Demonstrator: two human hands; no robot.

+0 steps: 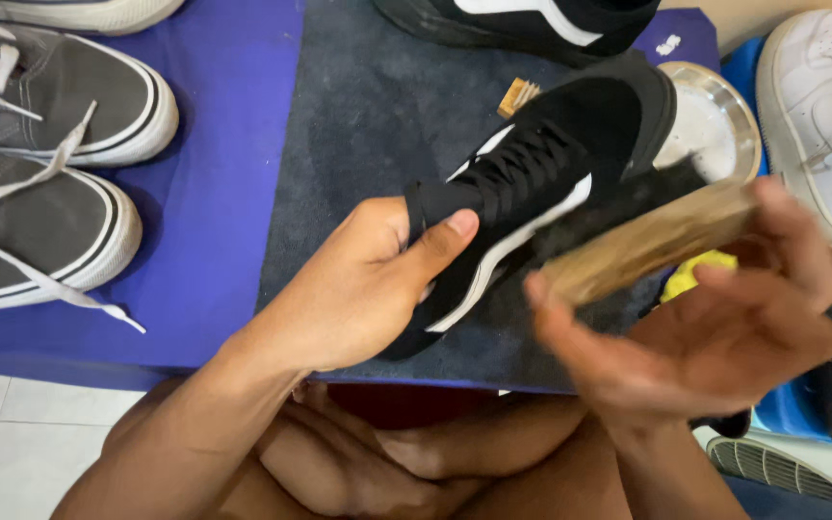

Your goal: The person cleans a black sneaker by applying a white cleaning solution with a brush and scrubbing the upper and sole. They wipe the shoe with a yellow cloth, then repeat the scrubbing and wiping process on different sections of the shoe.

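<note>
My left hand (363, 279) grips the heel end of a black sneaker (560, 144) with black laces and a white side stripe, thumb over the collar. The shoe points away from me, tilted over a dark grey mat (368, 116). My right hand (715, 318) holds a wooden brush (647, 246) with dark bristles; the bristles lie against the shoe's side near the stripe. The brush is blurred.
Two grey sneakers (40, 154) with white laces lie on the blue cloth (228, 173) at left. Another black sneaker (522, 24) sits at the top. A round metal dish (724, 116) and a white sneaker (825, 106) are at right. My bare legs are below the table edge.
</note>
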